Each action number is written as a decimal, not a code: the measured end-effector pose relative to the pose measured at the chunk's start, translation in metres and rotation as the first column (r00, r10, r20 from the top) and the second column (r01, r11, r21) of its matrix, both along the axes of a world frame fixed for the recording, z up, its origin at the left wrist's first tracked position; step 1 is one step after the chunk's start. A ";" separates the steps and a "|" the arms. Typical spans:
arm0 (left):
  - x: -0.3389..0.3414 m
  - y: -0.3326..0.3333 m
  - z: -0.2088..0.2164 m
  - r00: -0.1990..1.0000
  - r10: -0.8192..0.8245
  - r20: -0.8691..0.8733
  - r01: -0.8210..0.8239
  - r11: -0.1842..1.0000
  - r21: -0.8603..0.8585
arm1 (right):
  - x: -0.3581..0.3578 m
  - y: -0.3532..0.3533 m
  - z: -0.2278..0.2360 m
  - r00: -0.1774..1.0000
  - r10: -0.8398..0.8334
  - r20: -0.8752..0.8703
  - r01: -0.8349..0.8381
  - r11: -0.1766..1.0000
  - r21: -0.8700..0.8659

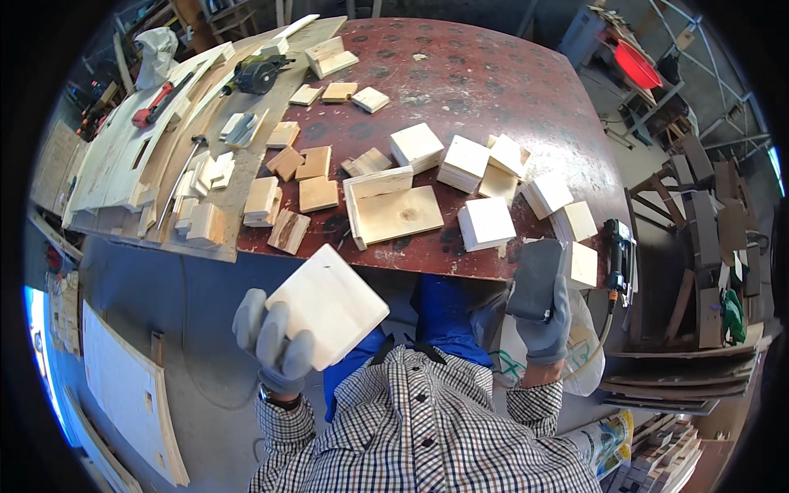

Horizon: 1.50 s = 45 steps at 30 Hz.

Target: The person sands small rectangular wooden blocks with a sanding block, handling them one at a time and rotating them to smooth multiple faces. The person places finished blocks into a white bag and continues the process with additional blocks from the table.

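My left hand (283,341), in a grey glove, grips a pale square wooden block (329,306) by its lower left side, with the broad face turned up. It is held in front of the table's near edge. A dark grey sanding block (536,279) is in my gloved right hand (547,333), held by the right edge of the table; the palm side behind it is hidden. Close beyond my hands lie a wooden corner jig (403,215) with raised sides and several pale square wooden blocks (486,223).
Smaller wood offcuts (318,195) lie on the left of the dark red table (493,74). A circular saw (258,74) and a hammer (182,177) rest on boards at the left. An air sander (618,259) with a hose sits at the table's right edge. Scrap wood is stacked further right.
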State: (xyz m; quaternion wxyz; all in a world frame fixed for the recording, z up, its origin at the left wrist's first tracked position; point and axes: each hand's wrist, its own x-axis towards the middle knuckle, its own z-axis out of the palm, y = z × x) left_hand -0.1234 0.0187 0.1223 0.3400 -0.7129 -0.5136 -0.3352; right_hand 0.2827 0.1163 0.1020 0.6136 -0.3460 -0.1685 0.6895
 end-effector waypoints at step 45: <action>0.090 0.010 -0.055 -0.364 0.474 0.802 0.846 0.529 0.071 | -0.100 -0.024 -0.023 0.478 0.537 0.695 -0.768 0.639 0.035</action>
